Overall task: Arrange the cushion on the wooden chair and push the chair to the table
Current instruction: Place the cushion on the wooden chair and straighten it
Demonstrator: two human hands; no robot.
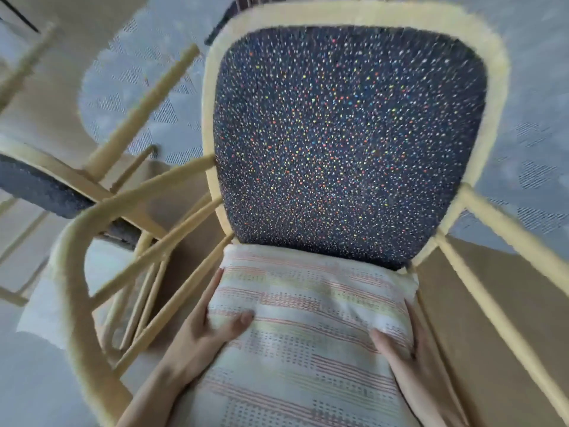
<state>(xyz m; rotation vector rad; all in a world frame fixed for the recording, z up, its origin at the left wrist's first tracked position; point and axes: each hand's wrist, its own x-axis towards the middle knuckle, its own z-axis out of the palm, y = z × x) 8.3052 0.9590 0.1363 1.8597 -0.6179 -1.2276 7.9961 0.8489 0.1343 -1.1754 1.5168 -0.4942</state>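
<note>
Head view: pale striped cushion [308,315] in firm grasp of left hand [205,332] and right hand [408,362]

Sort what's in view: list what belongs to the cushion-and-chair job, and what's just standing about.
Belongs to the job: striped cushion, held at its sides by the left hand and right hand; wooden chair.
Just standing about: second chair at the left; patterned carpet.

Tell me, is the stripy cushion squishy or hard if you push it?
Probably squishy: the cushion dents under the thumbs of the left hand and right hand. Likely a bit floppy too, since its cloth wrinkles near the grip. Unlikely to roll: it looks flat and wide.
</note>
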